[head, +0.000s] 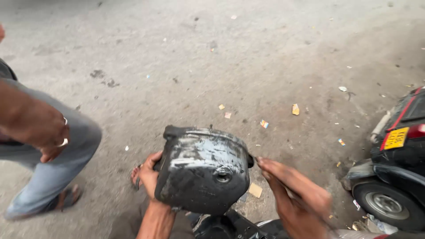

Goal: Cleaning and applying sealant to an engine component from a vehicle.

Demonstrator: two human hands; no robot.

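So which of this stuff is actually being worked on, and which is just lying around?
In hand:
- black tank-like metal part, gripped by the left hand
- right hand, fingers at its right edge

Just about:
- paper scraps on the ground
- parked vehicle's rear
- another person walking past

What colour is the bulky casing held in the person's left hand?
Black, with grey scuffs and smears, on the casing gripped by the left hand; head view.

Left hand [148,175] fingers hidden behind black metal casing [203,170]. Right hand [296,199] motion-blurred, wrist cut by bottom edge. Bystander [40,146] cut by left edge. Scooter [394,168] cut by right edge. Ground litter too small to identify.
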